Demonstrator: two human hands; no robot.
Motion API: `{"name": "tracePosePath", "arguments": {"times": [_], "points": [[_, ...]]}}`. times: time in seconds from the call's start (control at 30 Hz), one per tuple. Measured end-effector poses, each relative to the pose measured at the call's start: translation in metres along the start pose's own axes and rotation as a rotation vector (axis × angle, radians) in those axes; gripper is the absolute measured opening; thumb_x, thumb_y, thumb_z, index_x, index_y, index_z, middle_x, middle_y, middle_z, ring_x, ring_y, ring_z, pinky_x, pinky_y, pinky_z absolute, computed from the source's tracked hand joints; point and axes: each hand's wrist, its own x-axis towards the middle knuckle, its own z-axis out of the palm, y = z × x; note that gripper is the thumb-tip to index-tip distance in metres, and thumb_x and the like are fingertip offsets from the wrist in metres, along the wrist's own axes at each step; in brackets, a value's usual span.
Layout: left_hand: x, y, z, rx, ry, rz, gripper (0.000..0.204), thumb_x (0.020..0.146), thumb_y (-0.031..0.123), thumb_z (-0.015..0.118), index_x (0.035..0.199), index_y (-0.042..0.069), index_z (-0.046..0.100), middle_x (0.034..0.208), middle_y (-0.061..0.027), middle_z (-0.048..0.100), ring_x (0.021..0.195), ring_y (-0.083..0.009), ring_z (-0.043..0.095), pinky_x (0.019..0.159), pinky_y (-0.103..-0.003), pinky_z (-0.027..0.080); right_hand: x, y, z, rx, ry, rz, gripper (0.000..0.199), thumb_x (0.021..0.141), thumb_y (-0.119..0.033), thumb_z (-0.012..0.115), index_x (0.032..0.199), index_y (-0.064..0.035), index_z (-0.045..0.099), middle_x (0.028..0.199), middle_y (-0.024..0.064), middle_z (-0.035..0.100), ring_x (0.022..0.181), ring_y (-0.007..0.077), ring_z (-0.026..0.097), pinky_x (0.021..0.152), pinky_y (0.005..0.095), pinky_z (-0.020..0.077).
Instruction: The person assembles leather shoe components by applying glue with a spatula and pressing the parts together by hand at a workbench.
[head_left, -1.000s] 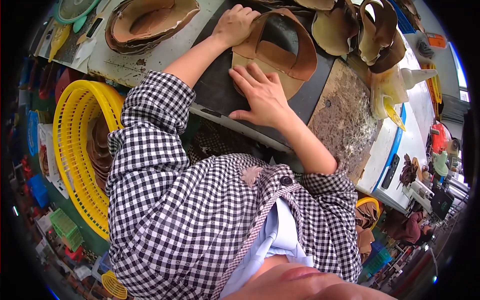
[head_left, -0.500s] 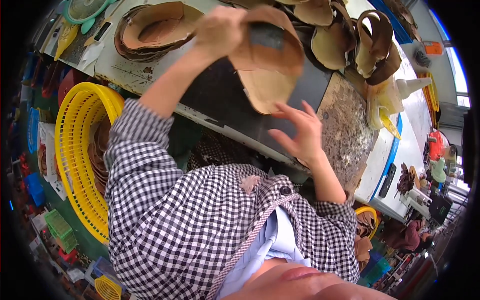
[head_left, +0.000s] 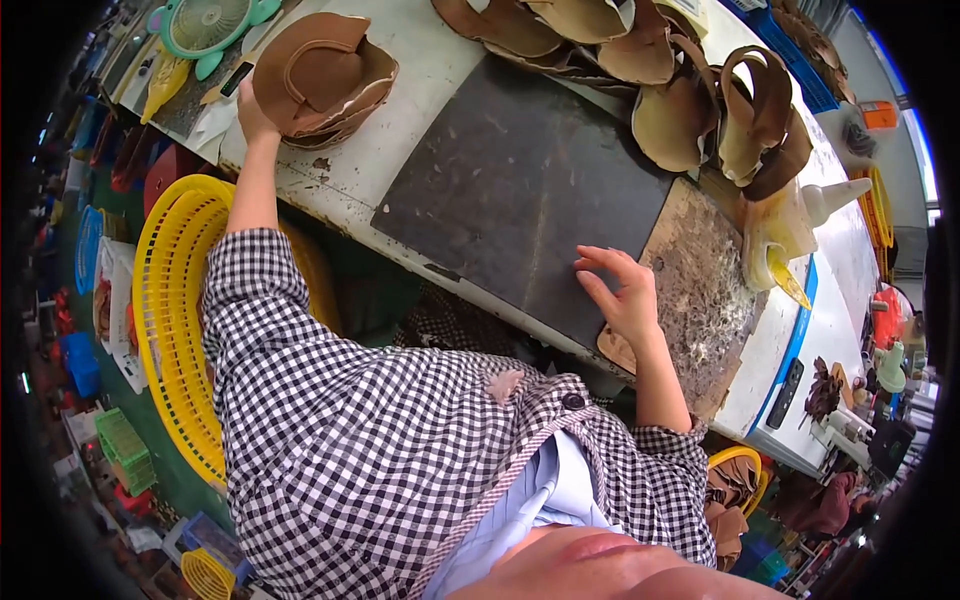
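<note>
At left, the left hand (head_left: 258, 118) meets the left edge of a brown curved piece (head_left: 335, 65) topping a stack (head_left: 345, 128) on the white counter (head_left: 425, 50); fingers partly hidden, so whether its grip is clenched cannot be told. Rightward lies a black mat (head_left: 520, 170), then the right hand (head_left: 625, 290), its grip released, fingers loosely bent, well apart from that piece.

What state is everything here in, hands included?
Brown, curved, leather-like pieces at left: stacked, edges uneven.
Left hand: at the stack's left side, fingers partly hidden.
Black rectangular mat: flat on the white table.
Right hand: empty, thumb and fingers apart, at the mat's right side.
Brown curved pieces at far edge: heaped, overlapping.
Rough brown board: worn, whitish patches.
Round green fan: running or not, cannot tell.
Yellow perforated plastic basket: partly hidden behind the left arm.
</note>
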Motion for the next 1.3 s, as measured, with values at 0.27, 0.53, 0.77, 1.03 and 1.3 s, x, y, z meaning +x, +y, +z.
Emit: {"name": "tracePosePath", "arguments": {"times": [0.27,0.53,0.77,1.03,1.3], "points": [[-0.005,0.144,-0.051,0.288,0.104,0.822,0.041,0.078,0.016,0.057,0.119,0.013,0.051,0.115,-0.0121,0.053,0.103,-0.0256,0.05,0.087,-0.035,0.039,0.003,0.003,-0.004,0.008,-0.023,-0.034,0.025,0.074,-0.013,0.065,0.098,-0.0082,0.062,0.082,0.0069,0.065,0.075,0.0217,0.061,0.06,0.0302,0.0493],[-0.093,0.325,0.117,0.014,-0.213,0.837,0.06,0.073,0.047,0.06,0.117,0.008,0.046,0.113,-0.012,0.049,0.109,-0.0323,0.041,0.087,-0.039,0.041,0.02,-0.016,0.003,-0.03,-0.09,-0.206,0.027,0.071,-0.014,0.065,0.097,-0.0071,0.061,0.082,0.0079,0.064,0.077,0.0251,0.06,0.069,0.033,0.0486],[-0.115,0.308,0.068,-0.245,-0.329,1.246,0.02,0.072,0.006,0.049,0.09,0.005,0.06,0.087,-0.0093,0.059,0.085,-0.0266,0.054,0.075,-0.036,0.044,0.011,0.015,-0.029,0.107,0.248,0.034,0.038,0.072,-0.01,0.066,0.108,-0.003,0.056,0.09,0.0108,0.063,0.083,0.019,0.062,0.076,0.0285,0.0477],[-0.193,0.258,-0.008,-0.304,-1.163,1.189,0.039,0.067,0.012,0.062,0.105,0.001,0.055,0.114,-0.0135,0.049,0.101,-0.0287,0.048,0.086,-0.037,0.041,0.112,0.025,-0.04,-0.478,-0.049,0.465,0.052,0.064,-0.049,0.065,0.089,-0.0042,0.056,0.09,0.0141,0.061,0.089,0.0305,0.056,0.075,0.0388,0.0444],[-0.24,0.246,0.038,-0.13,-1.023,1.223,0.098,0.073,0.073,0.025,0.132,-0.004,0.022,0.139,-0.0183,0.021,0.131,-0.0295,0.014,0.105,-0.042,0.013,0.089,0.063,-0.035,-0.614,0.111,0.216,0.035,0.063,-0.033,0.07,0.088,-0.0101,0.061,0.093,0.0056,0.057,0.098,0.0267,0.05,0.078,0.0375,0.0419]]}}
